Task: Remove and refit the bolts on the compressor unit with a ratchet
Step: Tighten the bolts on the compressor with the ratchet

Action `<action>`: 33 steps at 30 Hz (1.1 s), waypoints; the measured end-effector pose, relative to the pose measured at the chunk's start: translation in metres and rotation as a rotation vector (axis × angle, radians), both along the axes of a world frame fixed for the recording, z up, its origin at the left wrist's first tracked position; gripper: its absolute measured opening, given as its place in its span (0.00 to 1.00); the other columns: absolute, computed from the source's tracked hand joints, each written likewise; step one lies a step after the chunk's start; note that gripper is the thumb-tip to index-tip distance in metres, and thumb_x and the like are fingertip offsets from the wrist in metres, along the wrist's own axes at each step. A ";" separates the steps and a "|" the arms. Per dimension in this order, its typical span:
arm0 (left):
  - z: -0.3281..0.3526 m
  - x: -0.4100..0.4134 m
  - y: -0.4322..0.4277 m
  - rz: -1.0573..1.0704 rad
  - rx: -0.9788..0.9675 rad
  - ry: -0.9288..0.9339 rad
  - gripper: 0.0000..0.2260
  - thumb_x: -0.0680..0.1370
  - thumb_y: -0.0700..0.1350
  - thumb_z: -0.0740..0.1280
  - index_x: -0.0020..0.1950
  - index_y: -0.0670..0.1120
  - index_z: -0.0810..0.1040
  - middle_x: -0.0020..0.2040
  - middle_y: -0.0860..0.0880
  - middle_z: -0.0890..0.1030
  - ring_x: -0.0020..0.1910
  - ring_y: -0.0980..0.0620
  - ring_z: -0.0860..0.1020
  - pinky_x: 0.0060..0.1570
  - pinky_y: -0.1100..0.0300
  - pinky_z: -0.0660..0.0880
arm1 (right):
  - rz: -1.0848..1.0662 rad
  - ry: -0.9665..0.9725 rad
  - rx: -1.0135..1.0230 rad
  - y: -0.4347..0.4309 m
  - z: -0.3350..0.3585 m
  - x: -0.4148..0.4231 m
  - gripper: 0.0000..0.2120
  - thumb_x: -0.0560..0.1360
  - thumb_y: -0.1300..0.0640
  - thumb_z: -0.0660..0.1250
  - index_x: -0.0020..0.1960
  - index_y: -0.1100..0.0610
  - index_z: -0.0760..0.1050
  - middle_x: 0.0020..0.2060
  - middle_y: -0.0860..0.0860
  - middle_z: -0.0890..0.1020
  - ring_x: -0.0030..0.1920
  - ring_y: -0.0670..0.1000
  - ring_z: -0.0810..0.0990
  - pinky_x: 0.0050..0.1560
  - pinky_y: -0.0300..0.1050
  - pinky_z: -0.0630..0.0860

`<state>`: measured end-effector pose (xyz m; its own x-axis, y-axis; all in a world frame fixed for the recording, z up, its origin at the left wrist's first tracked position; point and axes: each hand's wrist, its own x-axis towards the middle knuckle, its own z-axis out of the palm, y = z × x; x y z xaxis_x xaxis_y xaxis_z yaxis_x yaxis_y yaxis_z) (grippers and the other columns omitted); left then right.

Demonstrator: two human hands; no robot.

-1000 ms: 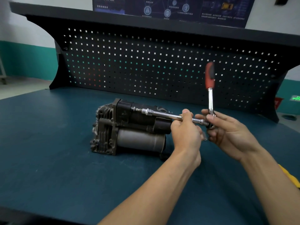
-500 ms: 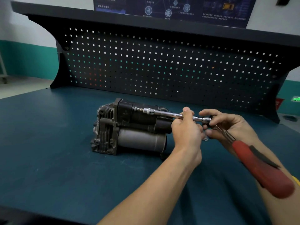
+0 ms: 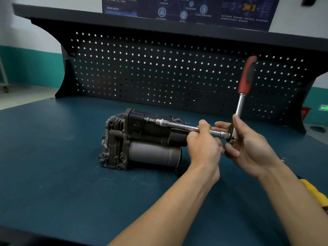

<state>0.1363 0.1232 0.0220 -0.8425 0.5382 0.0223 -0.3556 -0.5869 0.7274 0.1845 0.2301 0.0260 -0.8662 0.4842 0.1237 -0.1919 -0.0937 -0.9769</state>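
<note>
**Head view, looking forward and down.** Nearest, my two bare forearms enter from the lower edge. A yellow object [image 3: 315,193], partly hidden and cut by the right edge, lies on the dark blue-green matted worktop [image 3: 53,166] just beside my right forearm.

My left grip [image 3: 204,148] is clamped round the long chrome extension bar [image 3: 184,126], with the fingers curled over it near its rear end. Just beside it, my right grip [image 3: 248,150] is closed on the head of the chrome ratchet with a red-and-black handle [image 3: 240,103]. The thumb presses the shank from the near side, and the fingers pass behind and under the head. The handle stands nearly upright above that grip, tilted slightly right and a little blurred.

The extension bar runs leftward and slightly upward from the ratchet head to a short chrome socket [image 3: 162,122]. The socket's narrow tip meets the upper part of the dark grey cast-metal compressor unit [image 3: 142,139]; the bolt itself is too small to make out. The unit sits at mid-worktop, with its finned end to the left and a dull silver cylinder along its front.

Behind it stands a black perforated metal pegboard [image 3: 159,71] under a black shelf [image 3: 124,20]. Above that, a dark blue printed poster [image 3: 186,8] hangs on a white-and-teal wall [image 3: 26,59].
</note>
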 end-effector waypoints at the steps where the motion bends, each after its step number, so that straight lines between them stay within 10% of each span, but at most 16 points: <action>1: 0.000 0.000 0.000 -0.001 -0.002 0.001 0.14 0.86 0.50 0.58 0.42 0.45 0.67 0.20 0.57 0.64 0.19 0.59 0.61 0.19 0.66 0.61 | -0.014 -0.015 -0.008 0.000 0.000 0.000 0.29 0.71 0.38 0.65 0.58 0.61 0.81 0.42 0.53 0.85 0.21 0.47 0.66 0.32 0.45 0.62; 14: 0.001 0.000 -0.001 -0.010 0.004 -0.029 0.12 0.85 0.49 0.59 0.45 0.45 0.70 0.21 0.57 0.65 0.19 0.60 0.62 0.20 0.67 0.60 | 0.089 0.010 -0.151 0.005 0.002 0.005 0.15 0.71 0.52 0.69 0.55 0.57 0.81 0.48 0.52 0.85 0.24 0.44 0.70 0.24 0.34 0.68; 26: 0.002 -0.001 -0.002 0.008 -0.012 -0.017 0.12 0.85 0.51 0.60 0.47 0.45 0.72 0.20 0.57 0.66 0.19 0.59 0.64 0.20 0.66 0.63 | 0.119 0.220 0.502 0.004 0.004 0.017 0.15 0.65 0.69 0.70 0.39 0.50 0.87 0.54 0.47 0.86 0.46 0.45 0.82 0.43 0.36 0.77; 33: 0.002 0.000 0.000 0.029 -0.004 0.008 0.12 0.86 0.49 0.58 0.46 0.44 0.70 0.19 0.58 0.67 0.18 0.61 0.65 0.19 0.67 0.63 | 0.145 0.196 0.217 0.002 0.002 0.013 0.14 0.67 0.64 0.71 0.46 0.50 0.87 0.56 0.51 0.85 0.38 0.45 0.81 0.34 0.35 0.74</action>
